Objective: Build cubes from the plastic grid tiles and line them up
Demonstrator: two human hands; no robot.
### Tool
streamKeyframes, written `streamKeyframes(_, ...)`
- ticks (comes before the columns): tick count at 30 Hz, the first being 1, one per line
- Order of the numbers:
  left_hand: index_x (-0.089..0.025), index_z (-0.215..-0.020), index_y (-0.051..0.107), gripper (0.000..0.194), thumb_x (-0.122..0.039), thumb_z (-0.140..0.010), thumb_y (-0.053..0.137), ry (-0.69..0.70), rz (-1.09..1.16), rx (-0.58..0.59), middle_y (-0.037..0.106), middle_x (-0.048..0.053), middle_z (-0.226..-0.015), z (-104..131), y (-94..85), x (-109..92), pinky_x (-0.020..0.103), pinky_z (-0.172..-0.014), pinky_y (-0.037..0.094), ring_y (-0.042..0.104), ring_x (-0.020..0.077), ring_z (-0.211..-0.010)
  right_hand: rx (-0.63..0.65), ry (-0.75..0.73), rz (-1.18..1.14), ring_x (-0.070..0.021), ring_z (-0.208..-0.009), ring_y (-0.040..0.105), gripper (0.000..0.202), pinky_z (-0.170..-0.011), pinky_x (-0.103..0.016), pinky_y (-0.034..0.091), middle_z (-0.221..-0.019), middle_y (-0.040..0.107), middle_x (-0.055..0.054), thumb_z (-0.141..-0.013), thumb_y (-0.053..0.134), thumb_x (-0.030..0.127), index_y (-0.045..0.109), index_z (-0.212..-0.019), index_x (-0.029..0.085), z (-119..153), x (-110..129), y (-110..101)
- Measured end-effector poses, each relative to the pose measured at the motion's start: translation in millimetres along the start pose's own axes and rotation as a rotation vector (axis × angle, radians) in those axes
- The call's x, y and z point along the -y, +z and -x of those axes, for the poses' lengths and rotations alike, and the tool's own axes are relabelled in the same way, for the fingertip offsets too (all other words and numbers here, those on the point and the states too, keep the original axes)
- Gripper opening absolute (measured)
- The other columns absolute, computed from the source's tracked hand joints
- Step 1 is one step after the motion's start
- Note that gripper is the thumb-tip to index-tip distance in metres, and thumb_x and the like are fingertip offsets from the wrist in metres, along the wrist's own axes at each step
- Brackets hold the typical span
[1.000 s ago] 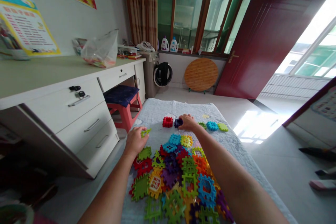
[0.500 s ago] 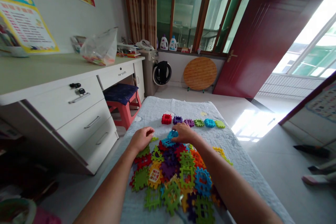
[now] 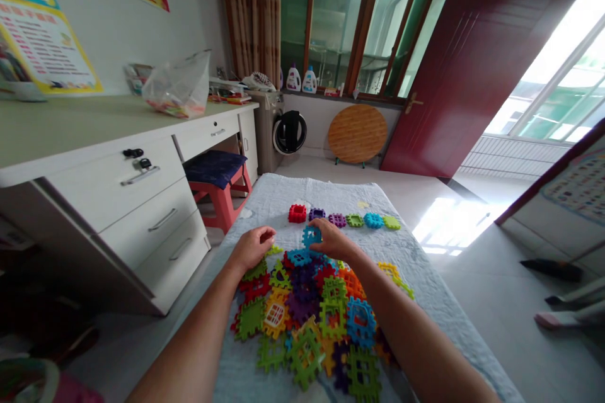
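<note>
Lifting a blue piece [image 3: 311, 236] off the pile [image 3: 305, 293], our right hand [image 3: 329, 240] is now pinching it, fingers nearly closed. Our left hand [image 3: 256, 247] is curling loosely beside the pile, its grip unclear. Beyond our right hand, a row of pieces [image 3: 337, 220] is lying on the tabletop [image 3: 406, 315].

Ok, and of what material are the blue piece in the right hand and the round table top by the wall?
The blue piece looks like glossy moulded plastic: even bright colour, crisp square teeth. The round table top appears to be wood, or a wood-look laminate, with streaky brown grain and a slight sheen.
</note>
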State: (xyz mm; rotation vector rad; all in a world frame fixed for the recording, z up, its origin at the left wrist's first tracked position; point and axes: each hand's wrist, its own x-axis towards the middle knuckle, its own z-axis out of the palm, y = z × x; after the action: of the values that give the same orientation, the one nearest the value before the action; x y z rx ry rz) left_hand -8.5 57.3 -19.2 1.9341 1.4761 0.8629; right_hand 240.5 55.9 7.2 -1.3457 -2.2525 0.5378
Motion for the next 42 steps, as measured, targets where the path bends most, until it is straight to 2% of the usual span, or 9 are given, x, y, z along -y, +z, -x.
streamKeyframes(6,-0.018,-0.091,0.065,0.029,-0.036,-0.073,0.050,-0.002,-0.035,0.018,0.072,0.005,-0.088,0.5,0.1,0.0,0.030,-0.080,0.050,0.067,0.0209,-0.084,-0.022,0.084,-0.253,-0.0100,-0.062,0.048,0.021,-0.059,-0.020,0.037,-0.070,0.056,0.003,-0.069,0.053,0.013,0.061,-0.089,0.016,1.9,-4.7,-9.3)
streamKeyframes(11,-0.018,-0.091,0.064,0.031,-0.038,-0.073,0.050,-0.001,-0.054,0.020,0.072,0.005,-0.089,-2.0,2.7,4.0,0.029,-0.079,0.050,0.067,0.0207,-0.085,-0.207,0.141,-0.396,-0.0091,-0.056,0.044,0.016,-0.055,-0.021,0.035,-0.063,0.052,0.005,-0.072,0.055,0.022,0.059,-0.086,0.016,10.3,-19.4,-21.2)
streamKeyframes(17,-0.018,-0.091,0.065,0.031,-0.038,-0.073,0.050,0.020,-0.072,0.006,0.072,0.005,-0.088,-3.1,5.2,6.8,0.029,-0.077,0.050,0.067,0.0203,-0.083,-0.444,0.095,-0.031,-0.0149,-0.073,0.052,0.013,-0.070,-0.026,0.039,-0.077,0.058,-0.002,-0.075,0.053,0.018,0.060,-0.086,0.017,32.8,-29.5,-39.4)
streamKeyframes(20,-0.019,-0.090,0.065,0.030,-0.038,-0.073,0.050,0.027,-0.072,-0.003,0.072,0.004,-0.087,-2.5,5.6,7.0,0.029,-0.077,0.051,0.067,0.0199,-0.082,-0.355,0.013,0.087,-0.0157,-0.078,0.053,0.013,-0.073,-0.026,0.038,-0.084,0.058,-0.004,-0.077,0.050,0.014,0.059,-0.086,0.018,47.3,-30.5,-35.3)
streamKeyframes(24,-0.019,-0.090,0.065,0.030,-0.039,-0.073,0.050,0.022,-0.085,0.004,0.072,0.004,-0.088,-1.5,5.3,5.1,0.029,-0.078,0.051,0.067,0.0198,-0.082,-0.237,-0.028,0.097,-0.0145,-0.073,0.052,0.009,-0.069,-0.025,0.038,-0.079,0.057,-0.002,-0.076,0.052,0.014,0.059,-0.081,0.018,60.7,-31.3,-32.6)
streamKeyframes(28,-0.019,-0.090,0.064,0.030,-0.040,-0.074,0.049,0.019,-0.097,0.013,0.072,0.004,-0.089,-0.9,4.6,3.3,0.029,-0.078,0.051,0.067,0.0198,-0.083,-0.324,0.021,0.073,-0.0140,-0.072,0.052,0.008,-0.070,-0.025,0.039,-0.078,0.056,-0.001,-0.077,0.053,0.016,0.060,-0.081,0.018,63.5,-43.2,-45.1)
streamKeyframes(33,-0.020,-0.089,0.064,0.029,-0.040,-0.073,0.050,0.015,-0.100,0.009,0.073,0.003,-0.089,-0.7,4.2,2.0,0.028,-0.078,0.051,0.067,0.0199,-0.084,-0.430,0.178,0.307,-0.0180,-0.084,0.052,0.013,-0.079,-0.028,0.039,-0.084,0.054,-0.005,-0.081,0.050,0.017,0.062,-0.084,0.019,71.6,-68.4,-51.7)
streamKeyframes(37,-0.020,-0.089,0.064,0.031,-0.041,-0.072,0.051,0.007,-0.094,0.005,0.073,0.004,-0.089,-1.4,4.8,2.6,0.028,-0.078,0.051,0.067,0.0201,-0.084,-0.240,0.168,0.433,-0.0197,-0.089,0.051,0.014,-0.081,-0.029,0.039,-0.088,0.056,-0.007,-0.078,0.052,0.016,0.064,-0.086,0.019,87.5,-78.7,-47.5)
streamKeyframes(42,-0.020,-0.088,0.064,0.030,-0.041,-0.070,0.052,0.002,-0.075,0.007,0.073,0.004,-0.087,-1.7,5.6,3.6,0.029,-0.079,0.051,0.067,0.0207,-0.083,-0.010,0.155,0.379,-0.0199,-0.083,0.055,0.023,-0.077,-0.030,0.040,-0.089,0.060,-0.006,-0.069,0.065,0.029,0.067,-0.091,0.019,92.4,-81.0,-56.4)
